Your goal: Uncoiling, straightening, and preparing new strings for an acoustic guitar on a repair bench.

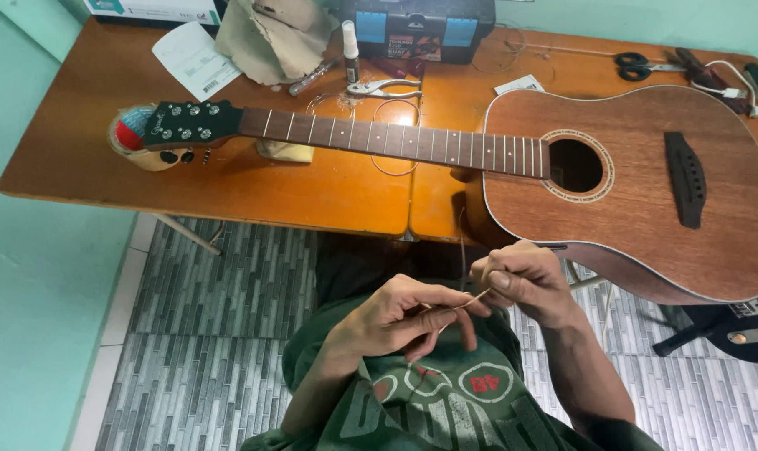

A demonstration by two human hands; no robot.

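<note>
- The tape roll [135,139], red and blue inside, stood on the wooden table [78,159] under the far left end of the guitar [646,192], touching the black headstock [191,124].
- A white paper sheet [193,58] lay behind the headstock, and a crumpled beige cloth [274,38] sat just right of it.
- A small white-capped bottle [349,50] stood behind the guitar's neck [395,144], with metal pliers [383,86] lying just beside it and a dark toolbox [420,29] further back.
- The left hand [400,317] was held low in front of the guitar, over the person's green shirt [446,401], its fingers curled closed around the near end of a thin guitar string [471,299].
- The right hand [525,280] was just below the guitar's body edge, thumb and forefinger pinched on the same string, touching the left hand's fingertips.
- The string ran short and taut between the two hands, well clear of the neck, which showed no strings.
- Scissors [638,65] lay behind the guitar's body, near the table's far right corner.
- Grey patterned floor tiles [220,292] showed below the table.
</note>
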